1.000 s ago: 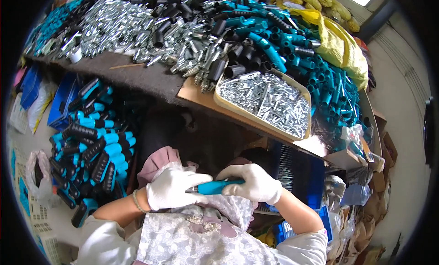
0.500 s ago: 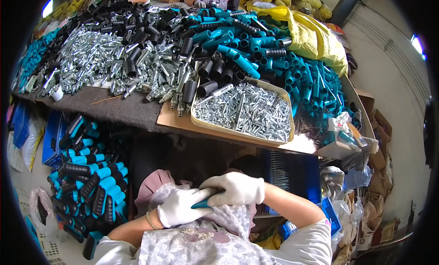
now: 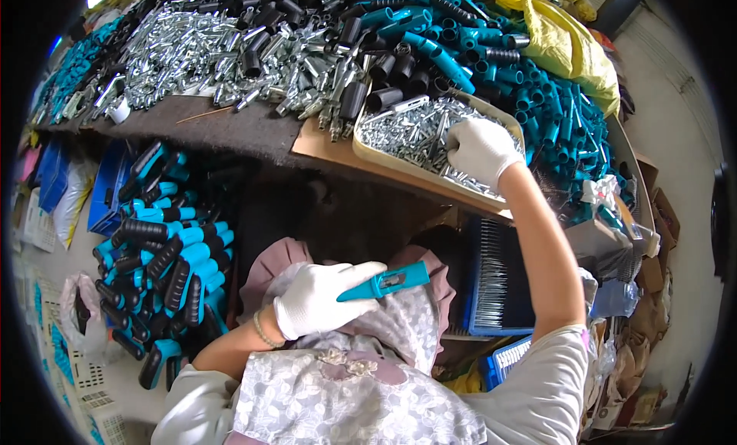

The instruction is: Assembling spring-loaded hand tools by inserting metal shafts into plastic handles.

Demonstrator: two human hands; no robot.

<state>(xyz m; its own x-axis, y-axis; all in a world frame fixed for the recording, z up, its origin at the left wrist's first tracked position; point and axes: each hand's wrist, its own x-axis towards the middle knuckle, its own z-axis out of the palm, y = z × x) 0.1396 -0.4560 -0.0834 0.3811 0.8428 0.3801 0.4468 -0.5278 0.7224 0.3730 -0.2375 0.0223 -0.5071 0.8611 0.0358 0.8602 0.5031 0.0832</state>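
Centrally below, the left hand [image 3: 322,300] wraps its fingers round a teal handle [image 3: 411,277]; upper right, the right hand [image 3: 482,149], fingers curled, overlies metal pins [image 3: 403,138] in a tray [image 3: 418,172], any pinch indiscernible.

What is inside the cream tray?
Small silvery metal parts fill the tray. The right hand covers some toward the tray's right side; whatever its fingers may touch, and anything beneath the top layer, cannot be seen.

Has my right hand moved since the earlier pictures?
Yes. The right hand has moved away from the teal handle, forward to the cream tray of small metal parts.
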